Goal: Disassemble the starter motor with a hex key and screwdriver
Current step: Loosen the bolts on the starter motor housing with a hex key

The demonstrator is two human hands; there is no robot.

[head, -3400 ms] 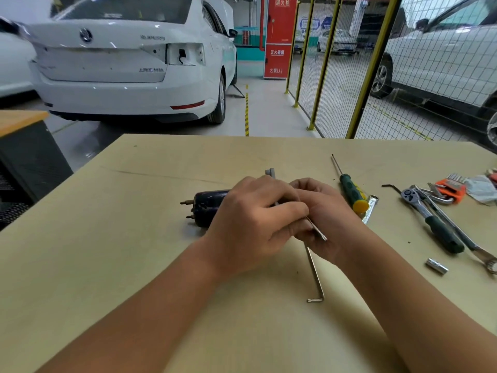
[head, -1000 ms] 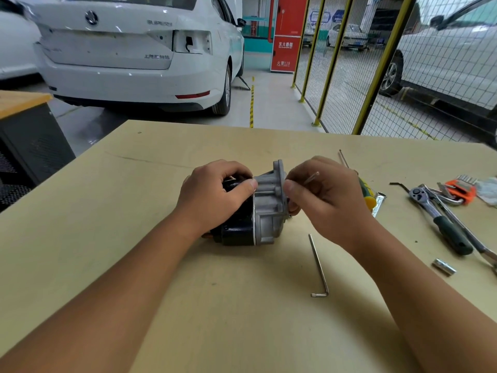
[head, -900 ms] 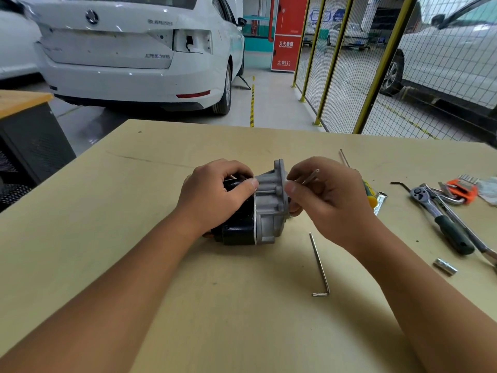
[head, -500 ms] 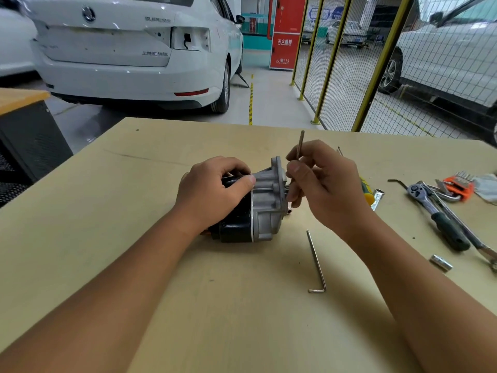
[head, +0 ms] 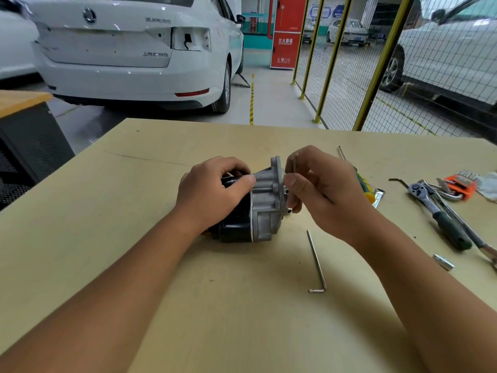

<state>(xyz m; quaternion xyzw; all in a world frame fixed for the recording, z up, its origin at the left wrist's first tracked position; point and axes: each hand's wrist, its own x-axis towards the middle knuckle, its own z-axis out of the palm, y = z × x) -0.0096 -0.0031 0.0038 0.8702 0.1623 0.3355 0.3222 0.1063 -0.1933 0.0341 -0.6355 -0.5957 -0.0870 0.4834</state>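
Observation:
The starter motor [head: 250, 211] lies on its side on the wooden table [head: 134, 211], black body to the left, grey cast housing to the right. My left hand [head: 212, 192] grips the black body from above, thumb against the housing edge. My right hand [head: 322, 192] pinches a small hex key [head: 295, 161] at the housing's right face; its long arm points up between my fingers. A long hex key [head: 316, 262] lies loose on the table near my right wrist. A green and yellow screwdriver [head: 363, 181] lies behind my right hand, partly hidden.
At the right lie a ratchet wrench [head: 441, 214] with a dark green handle, a loose socket [head: 443, 262], an orange hex key set [head: 460, 183] and a small black hex key [head: 398, 181]. A white car and a yellow mesh fence stand beyond the table.
The motor was turned so the grey housing faces right. My right hand has swung the small hex key from slanting to upright at the housing. My left hand keeps its grip.

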